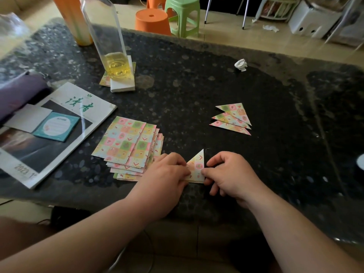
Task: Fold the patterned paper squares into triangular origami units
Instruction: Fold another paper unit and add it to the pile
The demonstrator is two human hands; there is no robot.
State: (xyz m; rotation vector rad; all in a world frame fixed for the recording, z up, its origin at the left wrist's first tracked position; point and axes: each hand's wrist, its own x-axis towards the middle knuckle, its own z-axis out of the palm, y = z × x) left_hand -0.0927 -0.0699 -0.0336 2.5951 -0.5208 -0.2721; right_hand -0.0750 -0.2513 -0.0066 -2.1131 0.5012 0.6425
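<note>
A pastel patterned paper folded into a triangle (197, 168) lies on the dark table near its front edge, apex pointing away from me. My left hand (167, 174) pinches its left side with curled fingers. My right hand (229, 174) pinches its right edge, fingers curled. A fanned stack of unfolded patterned squares (128, 146) sits just left of my left hand. Three finished triangular units (233, 118) lie overlapped farther back on the right.
A magazine (59, 123) with a teal notepad (57, 127) on it lies at the left. A clear bottle with yellow liquid (112, 56) stands on a white block behind the stack. A crumpled paper ball (241, 65) lies at the back. Stools (153, 20) stand beyond the table.
</note>
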